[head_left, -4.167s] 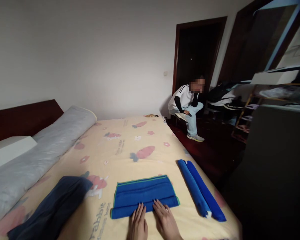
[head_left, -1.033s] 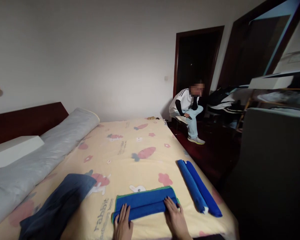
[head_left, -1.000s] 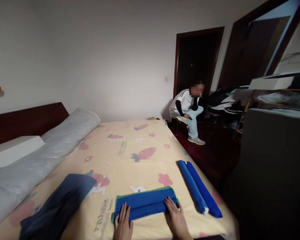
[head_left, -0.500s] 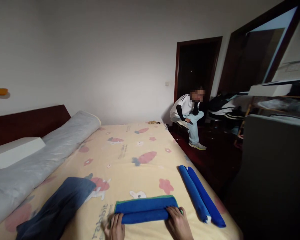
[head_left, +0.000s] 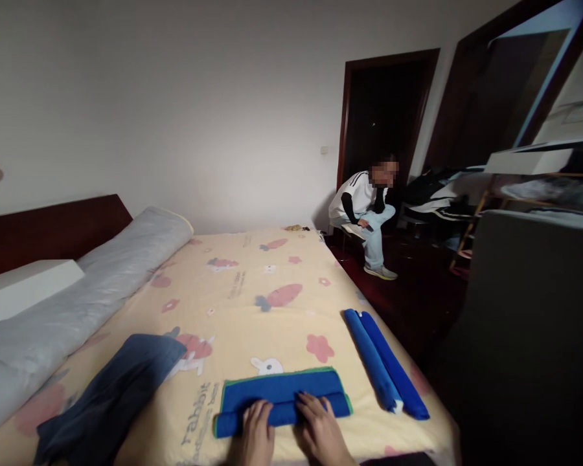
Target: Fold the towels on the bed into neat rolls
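On the bed sheet (head_left: pixel 252 304), the half-rolled towel (head_left: pixel 282 398) lies at 6 o'clock under both hands. Two rolled towels (head_left: pixel 383 362) lie at its 3 o'clock, a folded garment (head_left: pixel 111 395) at 9 o'clock, and a seated person (head_left: pixel 364 207) at 1 o'clock.

We see a dim room lit softly from the left and above: the white wall (head_left: pixel 175 110) is the brightest area and fades to grey toward its corners. The bed (head_left: pixel 252 291) is evenly lit, without glare, and shadows on it are faint. The right side falls into near black; the doorway (head_left: pixel 383 110) and the floor (head_left: pixel 418 304) show little detail. The wide lens bends lines at the edges, so the frame at far right (head_left: pixel 548 71) leans. Our hands (head_left: pixel 291 433) at the near edge look slightly soft and stretched. The seated person's face is blurred out.
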### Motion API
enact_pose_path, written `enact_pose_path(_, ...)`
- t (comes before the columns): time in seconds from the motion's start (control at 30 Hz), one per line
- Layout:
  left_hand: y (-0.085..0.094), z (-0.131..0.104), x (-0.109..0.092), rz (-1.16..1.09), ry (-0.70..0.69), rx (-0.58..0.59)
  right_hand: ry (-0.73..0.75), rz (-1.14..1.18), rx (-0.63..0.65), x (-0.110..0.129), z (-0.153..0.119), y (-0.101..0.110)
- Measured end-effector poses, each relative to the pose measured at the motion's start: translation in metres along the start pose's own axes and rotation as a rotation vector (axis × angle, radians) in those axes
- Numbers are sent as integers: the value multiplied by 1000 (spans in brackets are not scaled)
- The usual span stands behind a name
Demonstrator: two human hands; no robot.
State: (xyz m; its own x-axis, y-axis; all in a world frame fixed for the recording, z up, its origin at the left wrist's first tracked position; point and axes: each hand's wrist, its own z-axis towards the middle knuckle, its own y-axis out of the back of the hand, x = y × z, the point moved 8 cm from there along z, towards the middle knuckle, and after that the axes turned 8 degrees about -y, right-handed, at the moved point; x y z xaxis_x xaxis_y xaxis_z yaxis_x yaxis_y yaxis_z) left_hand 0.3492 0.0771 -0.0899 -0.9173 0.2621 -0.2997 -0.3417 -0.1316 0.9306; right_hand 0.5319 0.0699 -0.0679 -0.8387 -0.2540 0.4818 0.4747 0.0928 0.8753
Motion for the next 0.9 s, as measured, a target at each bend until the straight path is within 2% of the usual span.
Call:
enact_pose_path(0.07,-16,6,-22,-50,-49,43,53,50,54,24,4,-7)
enact_pose_path(0.1,-21,7,-26,-52,-44,50,53,63,54,28,6,-9)
enact_pose_path(0.17,-23,6,-18,-36,-12,33,5,57,-8,17,8,-6)
enact_pose_path(0.23,-11,-2,12,7,67,-34,-69,23,-115,-14,6,5)
enact_pose_path(0.37,39,-31,100,172,341,-236,-227,-71,-305,-95,-8,34)
enact_pose_path(0.4,51,-38,113,212,378,-297,-265,-95,-349,-110,-12,39)
enact_pose_path(0.47,66,-46,122,264,384,-392,-295,-128,-414,-122,-19,44)
enact_pose_path(0.5,67,-47,117,272,362,-417,-277,-133,-423,-118,-20,42)
enact_pose_path(0.57,57,-43,94,244,249,-393,-186,-120,-388,-98,-22,33)
enact_pose_path(0.67,21,-34,45,146,2,-254,-51,-79,-263,-60,-23,12)
enact_pose_path(0.73,1,-35,24,110,-81,-181,-24,-63,-176,-49,-24,2)
enact_pose_path(0.8,-9,-39,20,110,-57,-149,-30,-64,-128,-50,-25,-3)
enact_pose_path(0.9,-8,-41,30,113,22,-101,-42,-75,-146,-63,-25,0)
